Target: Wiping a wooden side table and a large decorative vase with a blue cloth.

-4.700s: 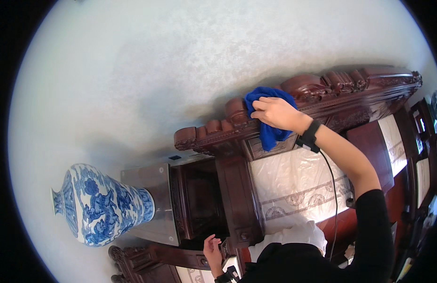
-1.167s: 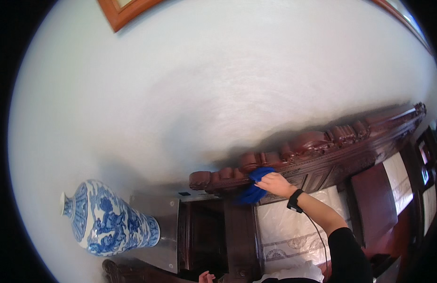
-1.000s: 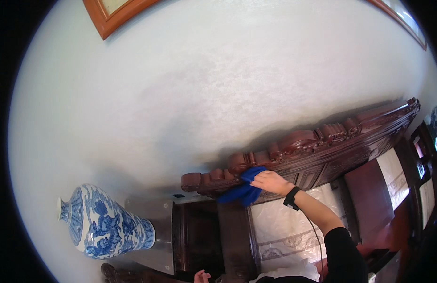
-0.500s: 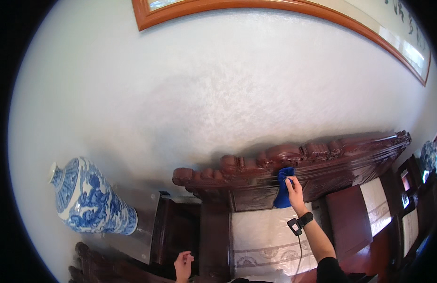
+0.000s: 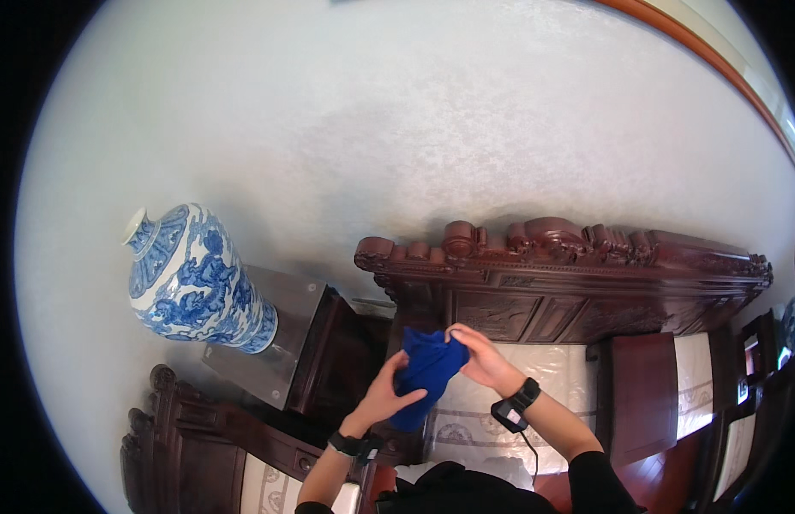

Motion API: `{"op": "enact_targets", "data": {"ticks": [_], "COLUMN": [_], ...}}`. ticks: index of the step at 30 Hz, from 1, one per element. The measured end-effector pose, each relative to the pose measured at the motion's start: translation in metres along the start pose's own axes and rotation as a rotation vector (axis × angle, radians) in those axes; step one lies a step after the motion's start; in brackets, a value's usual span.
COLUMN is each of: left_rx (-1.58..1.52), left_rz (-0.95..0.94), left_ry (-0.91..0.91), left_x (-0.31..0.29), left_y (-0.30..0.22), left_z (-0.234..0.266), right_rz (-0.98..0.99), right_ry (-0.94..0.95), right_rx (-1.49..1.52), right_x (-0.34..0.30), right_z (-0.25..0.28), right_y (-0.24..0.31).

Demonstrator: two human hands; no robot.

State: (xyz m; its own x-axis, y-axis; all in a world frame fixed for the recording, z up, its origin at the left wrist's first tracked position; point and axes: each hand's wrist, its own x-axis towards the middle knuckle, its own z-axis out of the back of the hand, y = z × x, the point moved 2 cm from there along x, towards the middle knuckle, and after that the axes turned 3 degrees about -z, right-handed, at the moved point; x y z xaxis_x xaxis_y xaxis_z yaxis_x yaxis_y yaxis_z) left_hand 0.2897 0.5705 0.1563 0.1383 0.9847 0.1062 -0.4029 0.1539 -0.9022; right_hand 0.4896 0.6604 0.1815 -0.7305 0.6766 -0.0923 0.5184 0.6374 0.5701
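Observation:
A deep-blue cloth (image 5: 433, 364) hangs bunched between my two hands, over the near end of a dark carved wooden bench (image 5: 577, 291). My right hand (image 5: 487, 358) pinches its upper right corner between thumb and fingers. At the cloth's left side is my left hand (image 5: 384, 396), its thumb laid across the front and its fingertips partly hidden in the folds. Both wrists wear black bands with small devices.
Left of me a tall blue-and-white vase (image 5: 204, 283) stands on a glass-topped side table (image 5: 282, 338). A second carved seat (image 5: 192, 437) is at the lower left. On the bench are pale covered cushions (image 5: 534, 385) and a brown armrest box (image 5: 644, 390). A framed picture (image 5: 714, 51) hangs above.
My right hand has left the bench's backrest and brought the cloth left and closer. My left hand has risen from low in view to the cloth. The view has shifted.

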Motion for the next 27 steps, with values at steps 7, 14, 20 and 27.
{"op": "enact_targets", "data": {"ticks": [7, 14, 20, 27], "left_rx": [-0.316, -0.376, -0.384, -0.409], "left_rz": [0.231, 0.113, 0.120, 0.135], "left_ry": [-0.080, -0.169, -0.180, -0.206], "left_x": [-0.024, -0.010, -0.009, -0.010], "left_y": [0.023, 0.007, 0.018, 0.041], "left_z": [-0.011, 0.012, 0.006, 0.011], "right_rz": [0.024, -0.294, -0.090, 0.017], "right_ry": [-0.042, -0.019, -0.152, -0.040], "right_rx": [-0.018, -0.215, -0.264, -0.601], "right_x": [0.013, 0.004, 0.014, 0.042], "right_z": [0.001, 0.045, 0.038, 0.014], "right_y": [-0.026, -0.066, -0.065, -0.073]}}
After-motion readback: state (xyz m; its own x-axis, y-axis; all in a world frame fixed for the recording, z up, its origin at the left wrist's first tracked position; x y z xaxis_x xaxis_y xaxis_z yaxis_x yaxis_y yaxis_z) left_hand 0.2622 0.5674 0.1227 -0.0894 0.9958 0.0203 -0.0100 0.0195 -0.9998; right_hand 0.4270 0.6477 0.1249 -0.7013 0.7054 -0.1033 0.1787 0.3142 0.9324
